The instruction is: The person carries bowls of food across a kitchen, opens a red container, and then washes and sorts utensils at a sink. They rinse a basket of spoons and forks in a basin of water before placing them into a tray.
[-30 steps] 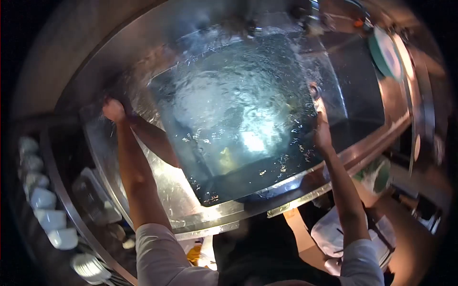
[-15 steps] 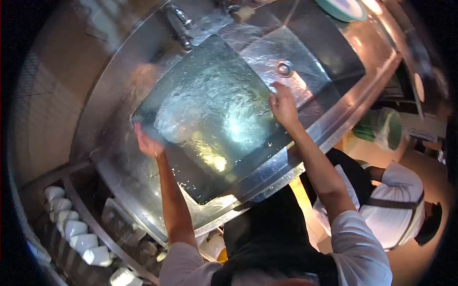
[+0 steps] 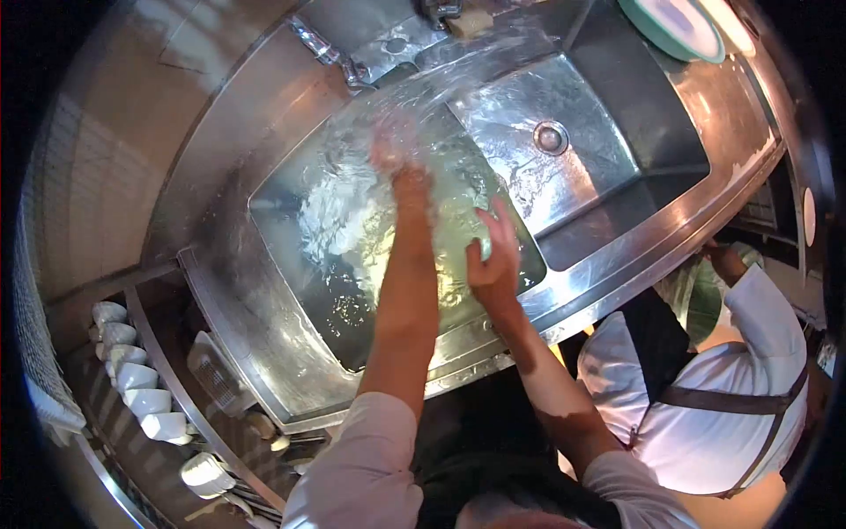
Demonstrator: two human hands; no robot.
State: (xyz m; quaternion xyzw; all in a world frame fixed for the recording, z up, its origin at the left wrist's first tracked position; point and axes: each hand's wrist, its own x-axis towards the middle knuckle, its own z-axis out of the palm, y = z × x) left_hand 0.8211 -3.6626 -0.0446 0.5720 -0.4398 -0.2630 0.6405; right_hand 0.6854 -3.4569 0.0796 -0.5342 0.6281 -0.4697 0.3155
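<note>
The left basin of a steel sink is full of stirred, rippling water. My left hand reaches far into that basin, near the tap side; it is smeared by motion and water, so its fingers cannot be made out. Over the basin's right part, close to the divider, my right hand has its thumb and fingers apart and holds nothing. A chrome faucet is mounted at the back, beyond my left hand.
To the right lies a second basin with a round drain. A green-rimmed bowl stands on the far right ledge. Several white cups line a shelf at lower left. Another person in a white shirt is close on my right.
Both hands have left the basin's sides. The left has moved far inward toward the faucet; the right has come down and left. The view has shifted a little.
</note>
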